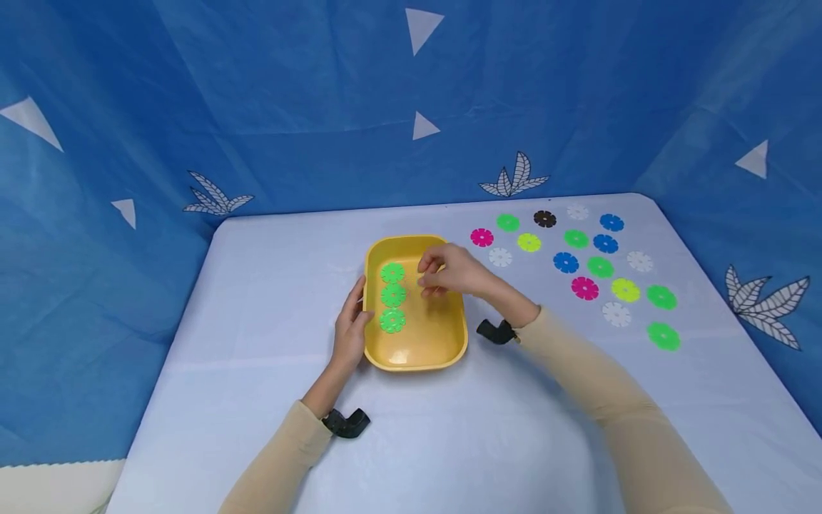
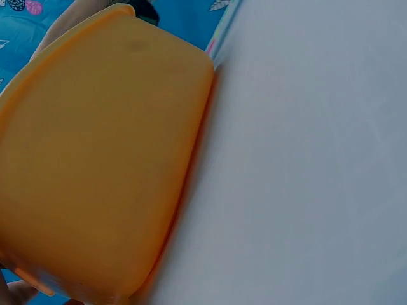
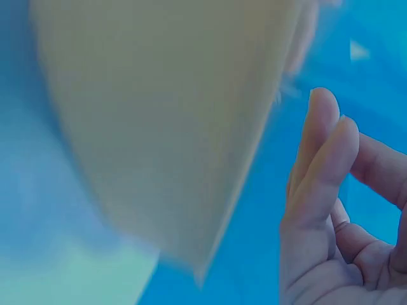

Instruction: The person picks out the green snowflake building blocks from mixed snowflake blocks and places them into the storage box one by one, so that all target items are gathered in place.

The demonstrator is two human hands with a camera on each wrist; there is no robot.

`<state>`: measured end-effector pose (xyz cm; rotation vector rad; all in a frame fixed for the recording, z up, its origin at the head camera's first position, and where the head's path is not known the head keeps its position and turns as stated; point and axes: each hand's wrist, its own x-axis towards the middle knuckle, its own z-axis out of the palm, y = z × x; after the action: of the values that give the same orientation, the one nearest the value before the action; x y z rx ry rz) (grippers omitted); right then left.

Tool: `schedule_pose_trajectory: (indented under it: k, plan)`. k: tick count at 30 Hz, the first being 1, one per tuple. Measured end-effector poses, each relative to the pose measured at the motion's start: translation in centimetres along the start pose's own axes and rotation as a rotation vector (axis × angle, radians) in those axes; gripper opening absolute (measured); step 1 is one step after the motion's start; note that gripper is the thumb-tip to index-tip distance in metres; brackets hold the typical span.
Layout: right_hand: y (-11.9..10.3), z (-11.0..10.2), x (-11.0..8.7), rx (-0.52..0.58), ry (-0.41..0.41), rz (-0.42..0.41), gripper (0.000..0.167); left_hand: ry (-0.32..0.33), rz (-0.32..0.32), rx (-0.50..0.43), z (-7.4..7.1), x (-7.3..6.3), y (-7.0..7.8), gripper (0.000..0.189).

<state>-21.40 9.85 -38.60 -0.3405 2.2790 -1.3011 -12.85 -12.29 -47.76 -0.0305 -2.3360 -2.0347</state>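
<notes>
My left hand [image 1: 350, 330] grips the left side of a yellow plastic tray [image 1: 417, 355], its thumb at the rim and its fingers along the outer wall. Three green notched discs [image 1: 393, 295] lie in a column inside, along that wall. Over the tray's right half hovers my right hand [image 1: 452, 270], thumb and fingertips drawn close together. A faint pale trace shows beside those fingertips in the head view, too indistinct to name. In the right wrist view the fingers [image 3: 318, 165] are bent toward the thumb, beside the blurred tray [image 3: 159, 127]. The left wrist view shows the tray's outer side [image 2: 102, 152].
Several notched discs lie spread over the right of the white table [image 1: 270, 285], among them pink [image 1: 585, 288], blue [image 1: 566, 263], yellow [image 1: 626, 290], white [image 1: 616, 314], green [image 1: 663, 336] and one dark brown [image 1: 544, 219]. A blue patterned cloth [image 1: 289, 93] hangs behind.
</notes>
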Motion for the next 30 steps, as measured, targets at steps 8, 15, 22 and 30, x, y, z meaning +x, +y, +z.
schedule_pose_trajectory:
  k: [8, 15, 22, 30]
  plan:
    - [3.6, -9.7, 1.2, -0.102, 0.275, 0.112, 0.033, 0.005, 0.011, 0.013, -0.4, 0.0, 0.0, 0.064]
    - [7.9, -15.2, 3.0, -0.068, 0.367, 0.277, 0.052, -0.003, 0.017, 0.009, -0.3, -0.1, -0.1, 0.064]
    - [10.6, -16.5, 4.9, -0.166, 0.426, 0.412, 0.051, 0.001, 0.019, -0.006, -0.2, -0.1, -0.1, 0.064]
    - [11.7, -15.5, 5.9, -0.227, 0.462, 0.489, 0.051, -0.001, 0.006, -0.010, -0.1, 0.0, -0.2, 0.064]
